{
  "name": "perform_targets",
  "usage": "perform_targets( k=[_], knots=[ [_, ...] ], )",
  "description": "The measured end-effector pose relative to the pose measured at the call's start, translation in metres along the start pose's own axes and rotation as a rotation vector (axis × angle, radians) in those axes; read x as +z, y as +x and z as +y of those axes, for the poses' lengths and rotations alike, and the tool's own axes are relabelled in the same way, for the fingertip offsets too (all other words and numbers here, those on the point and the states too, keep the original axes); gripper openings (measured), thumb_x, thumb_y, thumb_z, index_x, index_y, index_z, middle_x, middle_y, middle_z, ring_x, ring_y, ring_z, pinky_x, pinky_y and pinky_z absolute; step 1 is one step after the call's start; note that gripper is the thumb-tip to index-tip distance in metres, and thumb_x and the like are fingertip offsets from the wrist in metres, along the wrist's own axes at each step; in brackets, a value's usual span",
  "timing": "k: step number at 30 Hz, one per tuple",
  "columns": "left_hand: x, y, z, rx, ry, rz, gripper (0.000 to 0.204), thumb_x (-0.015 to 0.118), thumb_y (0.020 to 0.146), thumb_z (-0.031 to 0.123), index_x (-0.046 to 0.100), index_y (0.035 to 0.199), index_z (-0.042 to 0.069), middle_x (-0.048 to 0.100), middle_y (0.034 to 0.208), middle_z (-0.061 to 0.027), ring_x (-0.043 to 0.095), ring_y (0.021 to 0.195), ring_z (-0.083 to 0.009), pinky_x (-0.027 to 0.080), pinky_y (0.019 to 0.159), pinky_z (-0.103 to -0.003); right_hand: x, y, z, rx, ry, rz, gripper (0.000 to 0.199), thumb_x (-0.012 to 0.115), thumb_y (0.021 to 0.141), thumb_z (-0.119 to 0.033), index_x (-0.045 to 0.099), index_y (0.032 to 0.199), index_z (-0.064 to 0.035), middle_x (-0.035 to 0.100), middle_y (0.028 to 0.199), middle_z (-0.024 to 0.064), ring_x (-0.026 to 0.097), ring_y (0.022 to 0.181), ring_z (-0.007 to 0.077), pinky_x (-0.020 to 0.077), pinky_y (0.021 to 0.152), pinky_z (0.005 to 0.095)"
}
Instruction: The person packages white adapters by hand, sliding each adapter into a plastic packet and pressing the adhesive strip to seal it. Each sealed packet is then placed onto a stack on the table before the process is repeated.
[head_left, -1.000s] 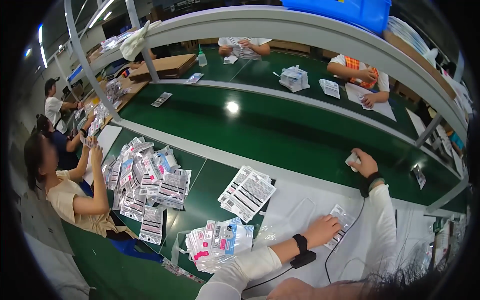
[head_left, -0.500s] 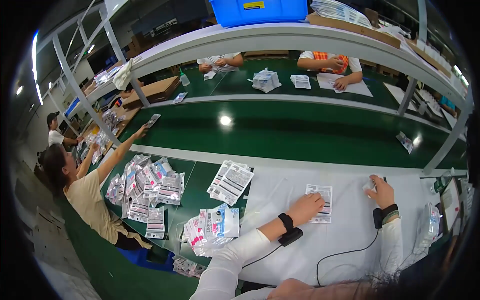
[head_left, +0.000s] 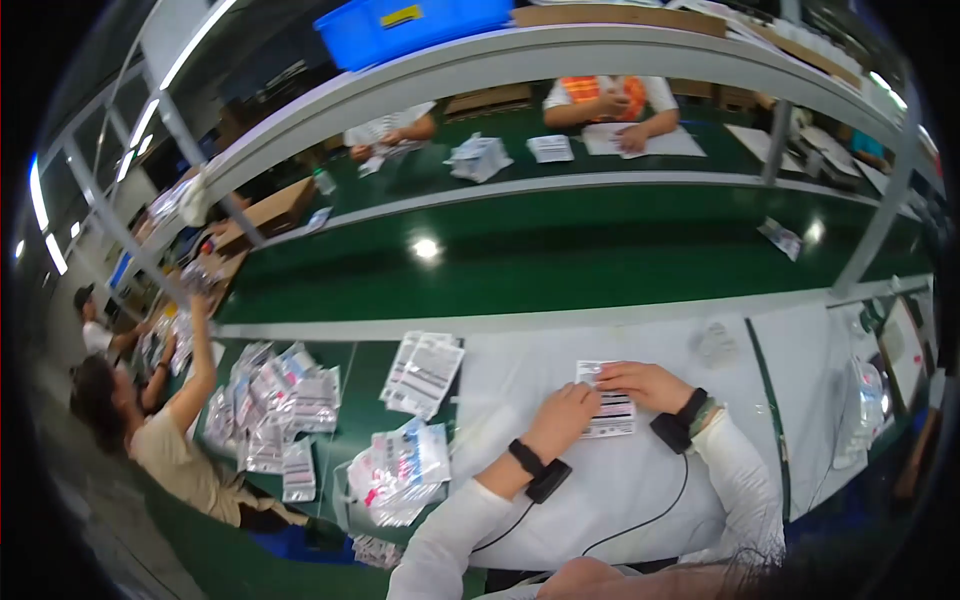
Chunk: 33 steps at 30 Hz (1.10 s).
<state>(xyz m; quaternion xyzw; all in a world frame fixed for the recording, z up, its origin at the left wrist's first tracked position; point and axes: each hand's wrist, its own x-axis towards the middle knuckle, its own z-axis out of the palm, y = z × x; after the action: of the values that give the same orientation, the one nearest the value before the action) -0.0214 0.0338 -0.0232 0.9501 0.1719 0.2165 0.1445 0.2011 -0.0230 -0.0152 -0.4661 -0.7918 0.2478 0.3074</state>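
Note:
A flat white printed packet (head_left: 612, 422) with dark lines of text lies on the white sheet in front of me. My left hand (head_left: 568, 412) rests on its left side, fingers stretched out and pointing away. From the right, my right hand (head_left: 648, 384) reaches over its top part, fingertips drawn together close to the left fingers. Whatever those right fingertips hold, if anything, is hidden or too small to make out. Farther off to the right sits a small clear, roundish item (head_left: 715, 345), apart from both hands.
Left of the sheet lie a few printed packets (head_left: 424, 375), a clear bag of packets (head_left: 400, 475) and a big heap (head_left: 275, 400). A green conveyor (head_left: 540, 240) runs beyond, carrying one packet (head_left: 780, 240). A blue bin (head_left: 410, 30) stands on the shelf. Co-workers sit opposite and left.
My right hand has left the clear item and come left onto the packet beside my left hand. The co-worker's arm at left has drawn back from over the conveyor. The whole view has shifted.

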Motion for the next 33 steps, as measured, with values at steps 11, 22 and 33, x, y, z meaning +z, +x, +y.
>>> perform_targets(
  k=[11, 22, 33],
  knots=[
    [-0.017, 0.003, -0.010, 0.273, 0.239, -0.138, 0.009, 0.060, 0.077, 0.014, 0.056, 0.083, 0.009, 0.055, 0.084, -0.0051, 0.059, 0.081, -0.0215, 0.049, 0.064, -0.034, 0.003, 0.006, -0.015, -0.107, -0.090, -0.126, 0.039, 0.056, 0.088, -0.008, 0.056, 0.127, -0.0093, 0.046, 0.143, 0.0048, 0.040, 0.132, 0.0291, 0.0347, 0.109, 0.0385],
    [-0.031, 0.017, -0.011, 0.523, 0.299, -0.206, 0.006, 0.060, 0.074, 0.013, 0.056, 0.078, 0.011, 0.051, 0.079, -0.0019, 0.055, 0.078, -0.0179, 0.047, 0.059, -0.029, 0.001, 0.010, -0.005, -0.109, -0.208, -0.095, 0.048, 0.064, 0.076, -0.007, 0.059, 0.124, -0.0106, 0.049, 0.139, 0.0017, 0.043, 0.131, 0.0268, 0.0390, 0.107, 0.0362],
    [-0.046, 0.015, -0.005, 0.623, 0.348, -0.374, 0.008, 0.060, 0.073, 0.016, 0.052, 0.075, 0.014, 0.043, 0.074, 0.0005, 0.048, 0.068, -0.0132, 0.037, 0.053, -0.025, 0.008, 0.002, -0.010, -0.074, -0.241, -0.019, 0.040, 0.060, 0.081, -0.014, 0.063, 0.120, -0.0177, 0.053, 0.136, -0.0051, 0.047, 0.128, 0.0153, 0.0429, 0.103, 0.0281]
  ],
)
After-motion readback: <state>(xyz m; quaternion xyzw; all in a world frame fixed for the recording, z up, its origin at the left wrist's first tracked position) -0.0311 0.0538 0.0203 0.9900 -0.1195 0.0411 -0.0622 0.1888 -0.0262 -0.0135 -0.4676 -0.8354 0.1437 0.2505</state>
